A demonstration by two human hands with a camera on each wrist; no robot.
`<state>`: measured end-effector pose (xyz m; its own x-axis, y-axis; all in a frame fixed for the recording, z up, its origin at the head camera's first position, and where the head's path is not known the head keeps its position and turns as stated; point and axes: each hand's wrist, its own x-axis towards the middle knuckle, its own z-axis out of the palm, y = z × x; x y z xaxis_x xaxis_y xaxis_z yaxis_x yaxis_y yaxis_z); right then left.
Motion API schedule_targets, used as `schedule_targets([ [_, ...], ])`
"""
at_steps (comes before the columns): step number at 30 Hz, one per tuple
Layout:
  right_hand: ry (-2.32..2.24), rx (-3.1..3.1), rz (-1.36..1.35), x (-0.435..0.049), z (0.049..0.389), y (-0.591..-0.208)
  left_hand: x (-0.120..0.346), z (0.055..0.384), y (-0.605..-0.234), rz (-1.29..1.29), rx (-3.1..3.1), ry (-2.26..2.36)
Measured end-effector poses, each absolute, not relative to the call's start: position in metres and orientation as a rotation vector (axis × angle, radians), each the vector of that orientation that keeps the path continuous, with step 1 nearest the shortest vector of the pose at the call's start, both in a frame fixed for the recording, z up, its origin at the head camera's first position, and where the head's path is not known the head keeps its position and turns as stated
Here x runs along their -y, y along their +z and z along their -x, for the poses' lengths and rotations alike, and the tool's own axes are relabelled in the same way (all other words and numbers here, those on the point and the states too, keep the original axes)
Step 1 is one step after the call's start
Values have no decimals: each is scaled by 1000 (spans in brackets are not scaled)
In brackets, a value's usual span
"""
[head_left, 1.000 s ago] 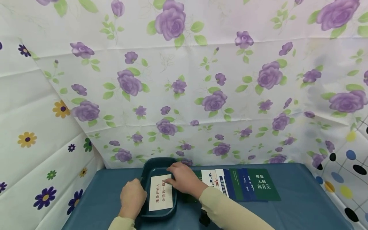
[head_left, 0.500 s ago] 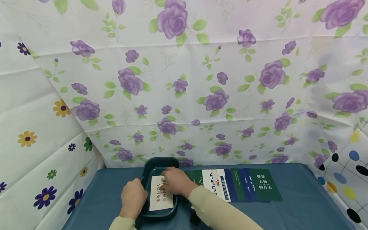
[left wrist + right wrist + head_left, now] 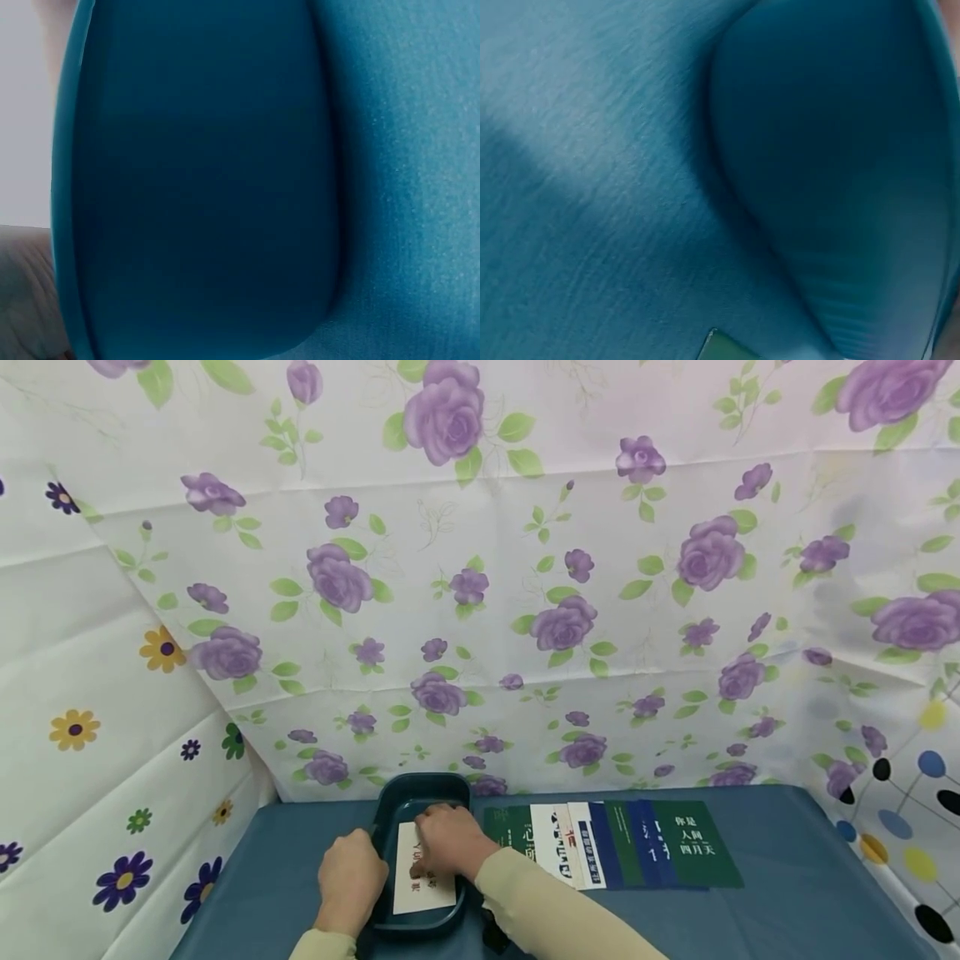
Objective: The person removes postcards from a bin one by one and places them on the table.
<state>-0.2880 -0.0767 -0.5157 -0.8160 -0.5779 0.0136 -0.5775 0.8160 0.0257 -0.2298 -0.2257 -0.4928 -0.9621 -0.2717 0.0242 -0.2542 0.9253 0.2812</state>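
A dark teal tray point(image 3: 423, 787) stands at the far edge of the table, left of the middle. In it lies a white card point(image 3: 423, 897) printed with red characters. My left hand point(image 3: 351, 878) grips the tray's left rim with curled fingers. My right hand point(image 3: 450, 839) reaches over the right rim, its fingers bent down on the upper part of the card and covering some of the print; I cannot tell whether they pinch it. Both wrist views are filled mostly by the tray's outer wall point(image 3: 202, 180), with the hands' fingers hidden behind it.
Right of the tray, several overlapping cards lie in a row, from a dark green card point(image 3: 506, 822) to a green one with white characters point(image 3: 701, 843). The blue table point(image 3: 780, 893) ends at a flowered cloth wall point(image 3: 637, 635) behind and at the sides.
My right hand has moved left from the tray's right rim onto the card, its fingers bending more. My left hand stays on the tray, and the card lies as before.
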Motion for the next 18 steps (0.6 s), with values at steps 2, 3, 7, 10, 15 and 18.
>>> schedule_targets([
  [2, -88, 2981, -948, 78, 288, -517, 225, 230, -492, -409, 3016, -432],
  [3, -115, 2987, -950, 78, 288, -517, 225, 229, -492, -408, 3015, -433],
  [7, -175, 3016, -938, 81, 290, -518, 226, 230, -490, -409, 3005, -435],
  [10, -201, 3029, -944, 82, 292, -519, 226, 230, -490, -410, 3004, -434],
  [15, -175, 3047, -974, 81, 293, -518, 225, 228, -492, -406, 3019, -437],
  [18, -132, 3048, -972, 80, 292, -516, 225, 227, -492, -402, 3017, -441],
])
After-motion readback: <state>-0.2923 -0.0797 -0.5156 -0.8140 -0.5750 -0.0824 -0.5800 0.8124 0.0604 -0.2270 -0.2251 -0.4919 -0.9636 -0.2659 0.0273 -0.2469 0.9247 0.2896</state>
